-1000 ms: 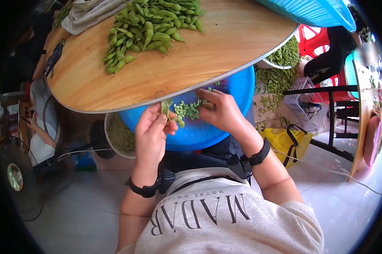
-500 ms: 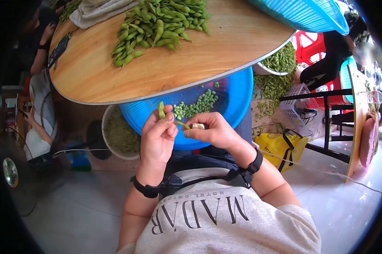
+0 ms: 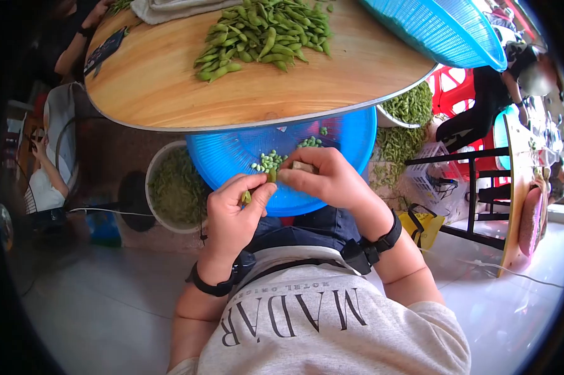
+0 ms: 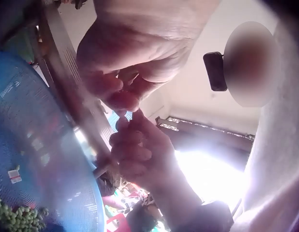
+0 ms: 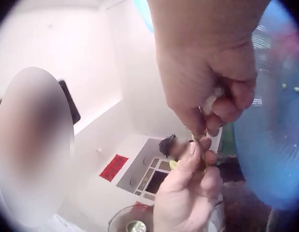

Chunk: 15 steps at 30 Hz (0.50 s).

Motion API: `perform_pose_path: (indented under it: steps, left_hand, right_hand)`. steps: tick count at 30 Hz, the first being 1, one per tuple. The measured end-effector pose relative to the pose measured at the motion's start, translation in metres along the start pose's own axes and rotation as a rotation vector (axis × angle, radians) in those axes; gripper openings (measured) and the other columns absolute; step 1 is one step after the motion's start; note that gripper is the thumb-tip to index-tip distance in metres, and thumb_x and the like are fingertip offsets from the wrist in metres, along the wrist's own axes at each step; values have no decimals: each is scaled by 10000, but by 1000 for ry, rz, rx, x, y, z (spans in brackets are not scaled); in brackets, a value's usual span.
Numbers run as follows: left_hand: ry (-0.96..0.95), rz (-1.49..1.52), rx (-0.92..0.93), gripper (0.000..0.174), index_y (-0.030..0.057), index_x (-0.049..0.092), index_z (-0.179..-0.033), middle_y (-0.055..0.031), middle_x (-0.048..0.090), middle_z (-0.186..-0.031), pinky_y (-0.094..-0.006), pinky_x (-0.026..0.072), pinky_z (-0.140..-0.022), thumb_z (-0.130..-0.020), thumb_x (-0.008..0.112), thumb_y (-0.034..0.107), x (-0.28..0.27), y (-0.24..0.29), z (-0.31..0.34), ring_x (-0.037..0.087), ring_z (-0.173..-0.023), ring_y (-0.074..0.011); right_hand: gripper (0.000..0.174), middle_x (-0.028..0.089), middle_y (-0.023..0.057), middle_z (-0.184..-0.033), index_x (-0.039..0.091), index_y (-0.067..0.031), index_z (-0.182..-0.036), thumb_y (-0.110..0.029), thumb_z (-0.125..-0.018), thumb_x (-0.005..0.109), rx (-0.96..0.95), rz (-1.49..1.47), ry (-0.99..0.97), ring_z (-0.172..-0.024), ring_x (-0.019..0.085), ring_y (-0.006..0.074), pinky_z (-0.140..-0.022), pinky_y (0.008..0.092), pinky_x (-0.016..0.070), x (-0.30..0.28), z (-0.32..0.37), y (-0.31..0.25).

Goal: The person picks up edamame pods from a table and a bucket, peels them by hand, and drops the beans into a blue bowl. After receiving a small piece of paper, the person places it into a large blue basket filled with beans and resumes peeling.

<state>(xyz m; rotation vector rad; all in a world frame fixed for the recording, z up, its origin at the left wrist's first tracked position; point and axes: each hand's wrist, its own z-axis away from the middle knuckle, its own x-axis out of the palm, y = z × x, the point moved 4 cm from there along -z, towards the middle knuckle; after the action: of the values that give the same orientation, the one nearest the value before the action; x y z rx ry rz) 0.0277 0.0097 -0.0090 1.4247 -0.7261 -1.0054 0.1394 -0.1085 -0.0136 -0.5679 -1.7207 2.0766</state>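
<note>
Edamame pod [image 3: 272, 177] is pinched by thumb & fingers of L hand [image 3: 233, 203], above near side of blue plastic basket [image 3: 222, 153]. Small tan obj. [image 3: 304, 167] (ID unclear) is gripped in curled fingers of R hand [image 3: 324, 180], tips held right by pod. Shelled beans [image 3: 267, 160] are seen in basket. Poss. risks: beans shot over basket's near rim if pod's squeezed too hard; fingertip nicked if tan obj. is sharp-edged.

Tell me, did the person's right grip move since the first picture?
Yes. Judged against the wooden table in the head view, the right grip has pulled back from the rim, toward the shirt and closer to the left grip.
</note>
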Motion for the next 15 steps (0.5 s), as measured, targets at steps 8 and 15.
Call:
perform_pose_path:
  steps: [8, 15]
  left_hand:
    - [22, -382, 429, 143, -36, 612, -930, -115, 582, -747, -262, 437, -523, -790, 611, -9, 3, 20, 2, 559, -584, -176]
    - [-6, -546, 405, 146, -21, 601, -893, -141, 539, -709, -336, 435, -517, -750, 598, -46, 6, 21, 5, 556, -598, -283]
  right_hand:
    - [362, 413, -28, -562, 539, -15, -754, -316, -936, 452, 178, -375, -166, -491, 355, 51, -424, 215, 288, 15, -1, -1]
    - [354, 449, -1, -565, 538, 0, -742, -303, -919, 488, 181, -181, -170, -514, 394, 69, -445, 236, 333, 13, -3, -4]
